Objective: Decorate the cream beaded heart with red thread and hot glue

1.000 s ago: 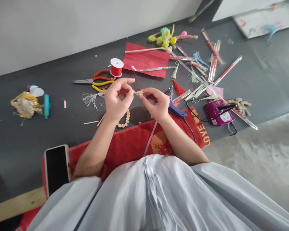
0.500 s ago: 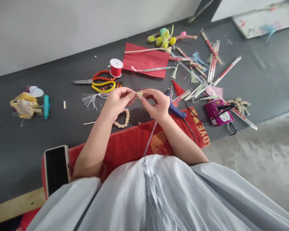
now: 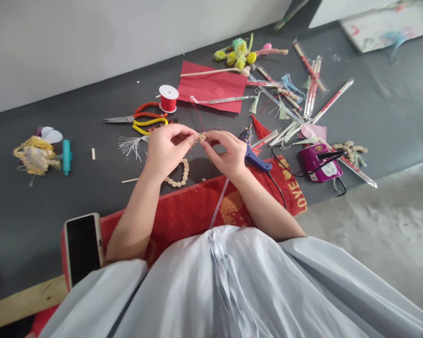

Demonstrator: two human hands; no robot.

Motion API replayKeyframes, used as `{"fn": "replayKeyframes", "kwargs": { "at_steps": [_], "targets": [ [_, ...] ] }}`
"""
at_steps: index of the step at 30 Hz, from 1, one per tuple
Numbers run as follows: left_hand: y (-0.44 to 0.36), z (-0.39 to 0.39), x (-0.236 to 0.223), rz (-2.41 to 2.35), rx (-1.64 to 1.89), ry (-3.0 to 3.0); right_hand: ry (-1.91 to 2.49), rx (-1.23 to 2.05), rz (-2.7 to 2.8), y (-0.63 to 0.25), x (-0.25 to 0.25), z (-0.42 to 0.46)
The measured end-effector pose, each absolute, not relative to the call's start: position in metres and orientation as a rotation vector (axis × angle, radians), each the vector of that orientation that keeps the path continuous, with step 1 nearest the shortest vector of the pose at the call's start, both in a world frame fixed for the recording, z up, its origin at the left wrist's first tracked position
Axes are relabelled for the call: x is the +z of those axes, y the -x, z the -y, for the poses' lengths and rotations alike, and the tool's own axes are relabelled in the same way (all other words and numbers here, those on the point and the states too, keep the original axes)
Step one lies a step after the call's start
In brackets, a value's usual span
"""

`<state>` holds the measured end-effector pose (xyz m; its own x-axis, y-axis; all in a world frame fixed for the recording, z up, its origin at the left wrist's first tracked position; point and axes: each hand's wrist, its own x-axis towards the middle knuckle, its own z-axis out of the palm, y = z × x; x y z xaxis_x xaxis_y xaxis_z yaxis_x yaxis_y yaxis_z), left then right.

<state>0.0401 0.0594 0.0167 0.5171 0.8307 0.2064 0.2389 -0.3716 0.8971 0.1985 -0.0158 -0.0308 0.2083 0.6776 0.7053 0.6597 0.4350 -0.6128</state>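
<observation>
Beige, the small piece [image 3: 201, 137] sits over the worktop [image 3: 74, 192], pinched between our left hand [image 3: 166, 152] and our right hand [image 3: 229, 155]. We see red thread [image 3: 199, 116] just beyond it, a loop [image 3: 185, 173] lying nearer us, and a glue gun [image 3: 258, 160] beside our right hand.

Seen from above, a person's left hand [image 3: 167, 149] and right hand [image 3: 228, 152] meet over a dark grey worktop [image 3: 70, 199], pinching a small beige piece [image 3: 202, 137] between their fingertips. A beige loop [image 3: 185, 172] lies partly hidden by the left wrist. Beyond are a spool of red thread [image 3: 168, 102] and a red sheet [image 3: 211, 87]. To the right sit a blue-handled glue gun [image 3: 256, 158] and a purple box [image 3: 315, 159]; nearest the wearer, a red towel [image 3: 183, 211].
</observation>
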Motion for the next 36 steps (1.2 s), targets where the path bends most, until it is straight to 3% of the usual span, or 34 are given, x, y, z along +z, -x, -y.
{"fn": "replayKeyframes", "kwargs": {
  "at_steps": [21, 26, 36],
  "targets": [
    [-0.018, -0.081, 0.011, -0.601, 0.876, -1.919, 1.247, 0.018, 1.503, -0.196, -0.029, 0.017],
    [-0.026, -0.078, 0.004, -0.569, 0.806, -1.832, 1.156, 0.116, 1.439, -0.193, -0.027, 0.017],
    [-0.037, -0.072, 0.005, -0.556, 0.991, -1.87, 1.139, 0.432, 1.311, -0.19, -0.027, 0.017]
  ]
}}
